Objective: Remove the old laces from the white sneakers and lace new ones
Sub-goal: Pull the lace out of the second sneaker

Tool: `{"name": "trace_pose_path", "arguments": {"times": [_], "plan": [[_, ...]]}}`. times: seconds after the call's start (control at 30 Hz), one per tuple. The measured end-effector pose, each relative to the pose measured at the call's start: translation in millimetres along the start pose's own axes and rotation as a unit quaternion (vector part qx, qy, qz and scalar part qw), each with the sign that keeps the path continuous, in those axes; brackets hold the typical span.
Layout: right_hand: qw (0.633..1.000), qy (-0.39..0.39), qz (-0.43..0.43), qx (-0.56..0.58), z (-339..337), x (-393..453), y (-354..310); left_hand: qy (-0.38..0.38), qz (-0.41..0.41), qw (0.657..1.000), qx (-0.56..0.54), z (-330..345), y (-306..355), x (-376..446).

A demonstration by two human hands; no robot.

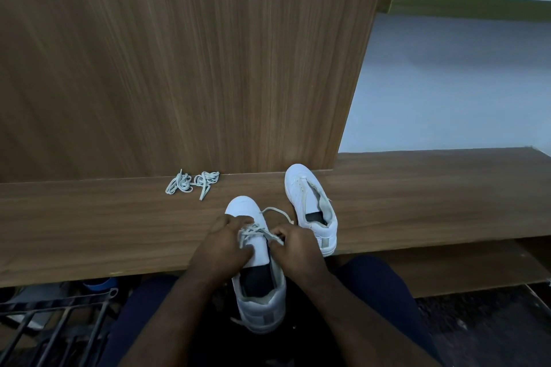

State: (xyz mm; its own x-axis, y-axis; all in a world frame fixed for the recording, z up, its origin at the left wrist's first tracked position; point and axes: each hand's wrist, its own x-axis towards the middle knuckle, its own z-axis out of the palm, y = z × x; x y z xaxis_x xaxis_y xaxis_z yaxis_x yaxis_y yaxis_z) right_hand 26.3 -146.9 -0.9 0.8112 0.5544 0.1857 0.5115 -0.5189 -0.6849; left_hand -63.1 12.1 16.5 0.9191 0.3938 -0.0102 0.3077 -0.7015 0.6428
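A white sneaker (pixel 258 292) lies toe-away over the front edge of the wooden shelf (pixel 104 232), its heel above my lap. My left hand (pixel 222 244) grips its left side and tongue. My right hand (pixel 293 244) pinches a pale lace (pixel 275 212) that crosses the eyelets and loops off toward the right. A second white sneaker (pixel 310 205) stands on the shelf to the right, with no lace visible in it. A loose bundle of pale laces (pixel 192 183) lies on the shelf at the back left.
A tall wooden panel (pixel 179 53) rises behind the shelf. A dark metal rack (pixel 53 325) sits low at the left. A lower wooden ledge (pixel 462 265) runs to the right, with a pale wall beyond.
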Motion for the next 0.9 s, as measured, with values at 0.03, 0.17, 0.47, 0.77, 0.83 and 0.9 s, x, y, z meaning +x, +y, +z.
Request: {"name": "trace_pose_path", "arguments": {"times": [0.03,0.17,0.47,0.77,0.83,0.9], "plan": [[1.000,0.001,-0.004,0.001,0.8,0.1,0.5,0.025,0.022,0.999,0.013,4.1,4.2,0.3],[1.000,0.010,-0.008,-0.007,1.3,-0.5,-2.6,0.085,0.040,0.994,0.055,16.2,12.8,6.1],[1.000,0.016,0.008,-0.014,3.6,-0.4,-3.3,0.097,0.008,0.992,0.077,11.7,13.3,8.3],[1.000,0.004,0.014,-0.002,2.3,0.0,-3.4,0.129,-0.057,0.989,-0.043,-17.5,3.4,6.0],[1.000,0.006,0.013,-0.002,2.7,0.3,-3.6,0.090,-0.013,0.995,-0.037,-9.6,9.7,1.8],[1.000,0.007,0.010,-0.003,2.7,0.3,-2.3,0.081,0.025,0.996,0.009,-3.8,10.0,3.5]]}}
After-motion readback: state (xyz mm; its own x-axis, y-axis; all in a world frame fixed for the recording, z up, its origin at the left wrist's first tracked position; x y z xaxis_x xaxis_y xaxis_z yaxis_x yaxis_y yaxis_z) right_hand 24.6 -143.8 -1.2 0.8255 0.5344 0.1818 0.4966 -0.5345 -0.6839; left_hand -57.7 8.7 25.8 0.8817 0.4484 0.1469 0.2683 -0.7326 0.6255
